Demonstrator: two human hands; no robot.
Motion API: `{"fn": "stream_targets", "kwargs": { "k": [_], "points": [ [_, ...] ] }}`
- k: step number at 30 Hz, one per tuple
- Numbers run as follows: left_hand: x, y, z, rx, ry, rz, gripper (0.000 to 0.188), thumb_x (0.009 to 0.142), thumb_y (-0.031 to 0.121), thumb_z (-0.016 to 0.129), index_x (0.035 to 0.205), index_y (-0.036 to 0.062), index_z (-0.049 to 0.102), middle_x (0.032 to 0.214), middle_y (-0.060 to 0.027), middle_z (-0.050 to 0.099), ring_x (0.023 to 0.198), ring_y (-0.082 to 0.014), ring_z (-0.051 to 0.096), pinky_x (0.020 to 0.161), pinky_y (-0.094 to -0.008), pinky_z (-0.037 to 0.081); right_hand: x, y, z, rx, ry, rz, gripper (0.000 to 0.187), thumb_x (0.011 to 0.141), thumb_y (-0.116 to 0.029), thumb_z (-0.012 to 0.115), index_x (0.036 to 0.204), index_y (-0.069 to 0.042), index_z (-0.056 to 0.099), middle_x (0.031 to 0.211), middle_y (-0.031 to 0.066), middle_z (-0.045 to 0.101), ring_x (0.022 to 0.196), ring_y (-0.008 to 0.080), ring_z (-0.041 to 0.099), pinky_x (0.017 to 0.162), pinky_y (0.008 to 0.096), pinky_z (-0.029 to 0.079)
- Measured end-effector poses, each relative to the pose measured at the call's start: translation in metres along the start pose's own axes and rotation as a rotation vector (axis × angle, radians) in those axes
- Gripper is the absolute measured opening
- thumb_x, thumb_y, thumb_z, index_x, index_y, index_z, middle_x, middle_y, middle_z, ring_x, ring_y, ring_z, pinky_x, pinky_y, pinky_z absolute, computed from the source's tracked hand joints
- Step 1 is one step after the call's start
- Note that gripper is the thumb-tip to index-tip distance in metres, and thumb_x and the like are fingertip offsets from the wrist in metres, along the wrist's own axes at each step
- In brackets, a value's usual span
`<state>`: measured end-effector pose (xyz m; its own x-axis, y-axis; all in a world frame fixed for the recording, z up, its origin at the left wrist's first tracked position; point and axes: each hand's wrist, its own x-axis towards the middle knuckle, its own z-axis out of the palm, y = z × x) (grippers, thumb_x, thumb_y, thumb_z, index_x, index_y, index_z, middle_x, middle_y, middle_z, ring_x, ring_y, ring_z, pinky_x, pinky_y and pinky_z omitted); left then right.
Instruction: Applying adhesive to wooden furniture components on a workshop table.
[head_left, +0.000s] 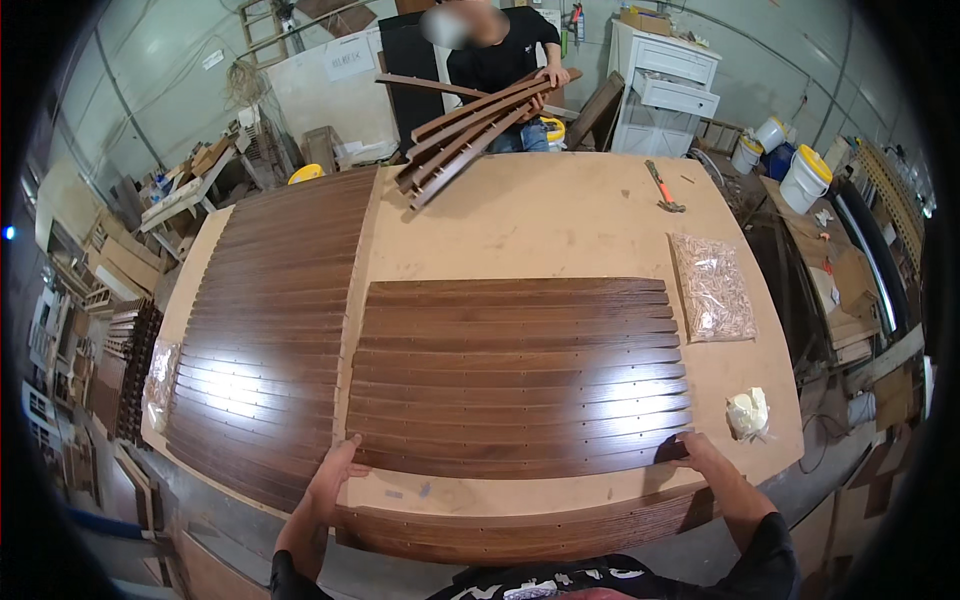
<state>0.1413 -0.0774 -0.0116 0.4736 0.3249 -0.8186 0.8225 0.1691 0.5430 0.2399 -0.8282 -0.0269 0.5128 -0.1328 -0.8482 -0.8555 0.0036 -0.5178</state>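
Observation:
A row of dark brown wood-grain slats (520,375) lies edge to edge on the tan tabletop in front of me. My left hand (338,464) grips the left end of the nearest slat (510,462), thumb and fingers at its two edges. At the opposite end of that slat, my right hand (704,456) is closed on it, its fingertips partly in shadow. Narrow gaps show between several slats toward the right. Closer to my body, a separate brown board (530,530) spans the table's front edge, with small marks along its face.
A longer slat panel (270,320) covers the table's left side. On the right lie a clear bag of small wooden pieces (714,290), a white lump in plastic (748,414) and an orange-handled hammer (662,188). Across the table, a person (500,60) holds several brown strips (470,145).

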Motion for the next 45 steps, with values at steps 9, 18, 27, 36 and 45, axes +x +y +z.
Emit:
{"fn": "stream_targets", "kwargs": {
  "k": [9, 18, 27, 36, 45],
  "points": [
    [0.009, 0.000, -0.002, -0.046, 0.025, -0.059, 0.076, 0.093, 0.043, 0.054, 0.147, 0.0050, 0.017, 0.153, -0.0230, 0.015, 0.110, -0.0573, 0.051, 0.084, -0.0576, 0.053, -0.009, -0.009, 0.014, -0.009, 0.116, 0.021, 0.032, 0.095, -0.019, 0.051, 0.120, 0.001, 0.050, 0.115, 0.0191, 0.057, 0.098, 0.0352, 0.061, 0.071, 0.0512, 0.059],
    [0.001, 0.019, 0.009, -0.111, -0.004, -0.021, 0.079, 0.093, 0.042, 0.054, 0.150, 0.0102, 0.009, 0.154, -0.0231, 0.005, 0.122, -0.0584, 0.039, 0.085, -0.0638, 0.049, -0.022, -0.028, 0.013, 0.039, 0.137, 0.068, 0.035, 0.095, -0.025, 0.049, 0.124, -0.004, 0.049, 0.120, 0.0217, 0.054, 0.105, 0.0372, 0.058, 0.071, 0.0531, 0.058],
    [0.019, 0.028, -0.005, -0.144, -0.047, 0.069, 0.072, 0.093, 0.050, 0.053, 0.148, 0.0135, 0.025, 0.154, -0.0144, 0.024, 0.130, -0.0475, 0.036, 0.089, -0.0659, 0.043, 0.011, -0.057, 0.034, 0.022, 0.081, 0.014, 0.049, 0.094, -0.031, 0.050, 0.134, -0.006, 0.038, 0.140, 0.0200, 0.032, 0.121, 0.0397, 0.045, 0.081, 0.0599, 0.053],
    [0.028, 0.092, 0.043, -0.386, 0.098, 0.062, 0.075, 0.091, 0.046, 0.056, 0.150, 0.0169, 0.017, 0.157, -0.0136, 0.012, 0.137, -0.0460, 0.025, 0.096, -0.0677, 0.037, 0.079, -0.063, -0.007, -0.250, -0.021, -0.351, 0.059, 0.091, -0.038, 0.055, 0.139, -0.010, 0.036, 0.138, 0.0192, 0.035, 0.120, 0.0378, 0.045, 0.086, 0.0579, 0.047],
    [0.064, 0.118, 0.033, -0.629, 0.011, 0.245, 0.062, 0.097, 0.039, 0.046, 0.148, 0.0145, 0.023, 0.157, -0.0105, 0.008, 0.142, -0.0374, 0.017, 0.098, -0.0657, 0.038, 0.078, -0.124, 0.044, 0.403, 0.072, -0.142, 0.067, 0.086, -0.040, 0.057, 0.139, -0.010, 0.029, 0.140, 0.0186, 0.028, 0.129, 0.0407, 0.031, 0.088, 0.0621, 0.042]
  ]
}}
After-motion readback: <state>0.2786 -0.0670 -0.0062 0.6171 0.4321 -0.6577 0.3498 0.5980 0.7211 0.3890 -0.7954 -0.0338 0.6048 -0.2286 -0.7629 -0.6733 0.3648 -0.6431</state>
